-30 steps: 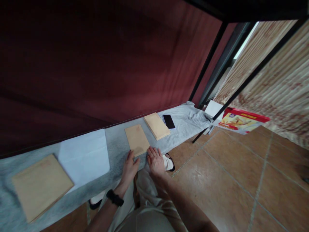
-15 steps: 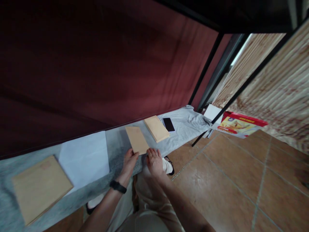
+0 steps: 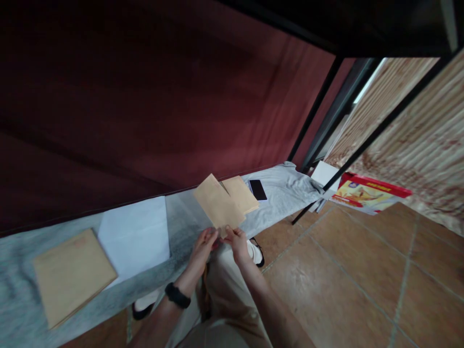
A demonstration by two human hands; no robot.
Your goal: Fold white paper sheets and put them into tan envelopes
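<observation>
Both hands grip the near end of a brown kraft-paper envelope [image 3: 219, 200], which is raised at a slant above the grey cloth. My left hand [image 3: 204, 245] pinches the lower left corner between thumb and fingers. On the other side, my right hand [image 3: 236, 241] pinches the same end, where a narrow flap seems to point towards me. Part of that flap is hidden by the fingers. Behind the envelope lies a stack of similar brown envelopes [image 3: 243, 194], partly covered by it. A dark-screened phone [image 3: 258, 190] rests just right of the stack.
On the long bench under grey cloth [image 3: 184, 212], white paper sheets [image 3: 136, 237] lie left of my hands, beside a larger brown paper stack [image 3: 74, 275]. A dark red panel [image 3: 163, 121] rises behind. A red-and-yellow box [image 3: 366, 191] stands on the tiled floor at right.
The envelope has been turned and lifted, its far end now overlapping the stack. My right hand has gone from lying flat at the envelope's edge to pinching its near end.
</observation>
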